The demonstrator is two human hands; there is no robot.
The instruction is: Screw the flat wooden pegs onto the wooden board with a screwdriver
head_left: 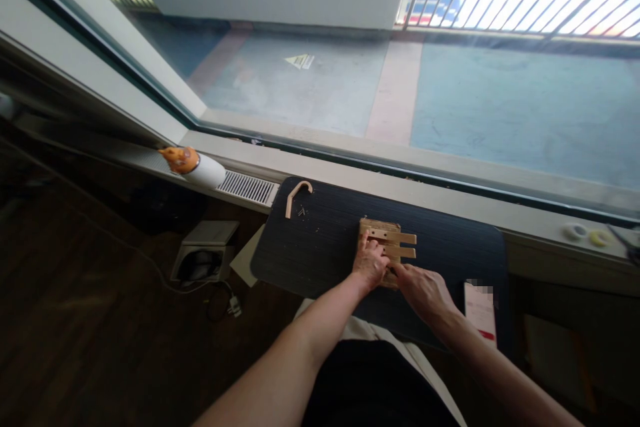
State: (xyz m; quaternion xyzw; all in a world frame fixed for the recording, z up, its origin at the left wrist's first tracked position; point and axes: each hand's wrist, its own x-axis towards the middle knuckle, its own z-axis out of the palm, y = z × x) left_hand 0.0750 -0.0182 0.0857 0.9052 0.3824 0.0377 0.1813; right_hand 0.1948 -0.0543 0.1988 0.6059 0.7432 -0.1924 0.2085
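Note:
A thick wooden block (395, 227) lies on a dark tabletop. Two pale wooden strips are laid across it, an upper strip (407, 238) and a lower strip (407, 253), their right ends jutting past its edge. My left hand (371, 263) grips the block from its left side, the index finger stretched over the upper strip and other fingers bent near the lower one. Closed at the block's lower right corner, my right hand (425, 290) almost meets the left; what its fingers hold is hidden. Small dark dots mark the upper strip.
A hook-shaped wooden piece (290, 203) and small slender bits (301, 212) lie at the table's left. A phone (480, 313) rests at the right edge. Behind runs a window sill (340, 177) with tape rolls (597, 237). A white bottle-like object (207, 171) with an orange top stands left.

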